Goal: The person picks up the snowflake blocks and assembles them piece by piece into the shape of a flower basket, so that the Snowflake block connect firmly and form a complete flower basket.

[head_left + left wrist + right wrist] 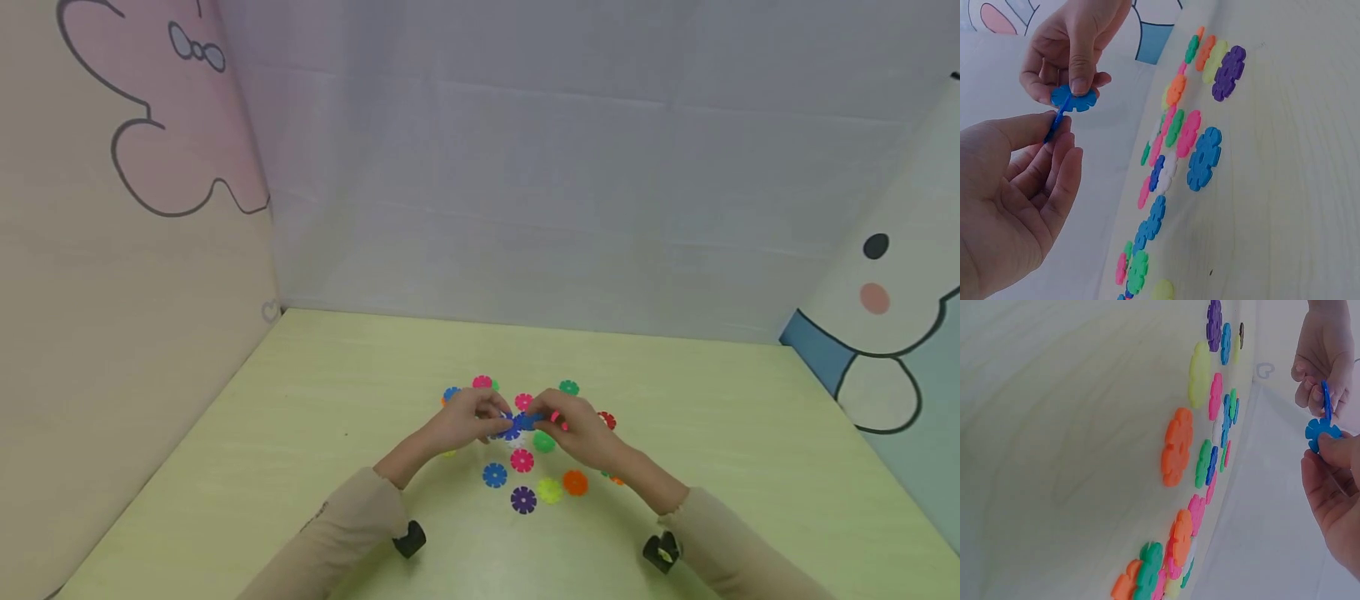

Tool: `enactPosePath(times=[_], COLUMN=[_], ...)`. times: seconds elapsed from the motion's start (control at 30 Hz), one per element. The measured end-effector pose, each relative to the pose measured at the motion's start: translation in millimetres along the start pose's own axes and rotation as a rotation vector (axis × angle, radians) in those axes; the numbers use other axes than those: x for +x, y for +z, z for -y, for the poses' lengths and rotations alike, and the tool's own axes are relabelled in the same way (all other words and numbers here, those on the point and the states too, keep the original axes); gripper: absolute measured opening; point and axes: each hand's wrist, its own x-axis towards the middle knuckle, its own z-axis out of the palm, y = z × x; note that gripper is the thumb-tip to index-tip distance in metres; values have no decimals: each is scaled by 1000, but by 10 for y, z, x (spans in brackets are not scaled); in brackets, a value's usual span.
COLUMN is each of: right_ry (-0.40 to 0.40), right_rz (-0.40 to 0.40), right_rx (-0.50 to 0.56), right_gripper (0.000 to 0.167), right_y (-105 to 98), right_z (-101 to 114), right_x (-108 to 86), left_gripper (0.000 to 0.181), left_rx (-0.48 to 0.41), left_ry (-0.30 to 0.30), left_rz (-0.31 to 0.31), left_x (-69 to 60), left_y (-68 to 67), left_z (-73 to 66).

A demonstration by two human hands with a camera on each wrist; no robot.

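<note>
Above the table, my left hand (461, 418) pinches a dark blue notched plastic disc (1055, 127) between thumb and fingers. Opposite it, my right hand (579, 427) pinches a lighter blue notched disc (1317, 431), thumb on its face. The two discs meet at their rims, set crosswise to each other. How deep one notch sits in the other is hard to tell. Below the hands lie a pink disc (522, 460), a blue disc (495, 475) and a purple disc (523, 500). Fingers cover part of both held pieces.
Many more coloured discs are scattered on the pale yellow table (360, 358), among them an orange disc (575, 482), a yellow disc (550, 490) and a green disc (569, 387). Some overlap. A pale curtain (487, 208) hangs behind the table, with printed panels at both sides.
</note>
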Motion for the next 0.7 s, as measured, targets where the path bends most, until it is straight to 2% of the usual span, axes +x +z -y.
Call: enactPosePath(times=[0.17,0.37,0.7], right_ry=[-25,-25,-36], right_rz=[-21,-46,-33], right_rx=[-14,-25,-66], right_gripper=[19,19,20], right_y=[14,24,11], right_z=[20,58,73], right_x=[12,20,36], left_gripper=[16,18,22], left_rx=[-24,-61,-94], left_ry=[4,-21,-40], left_rz=[13,5,-22], left_x=[1,9,-2], left_y=[-14,-21,10], left_z=[0,25,29])
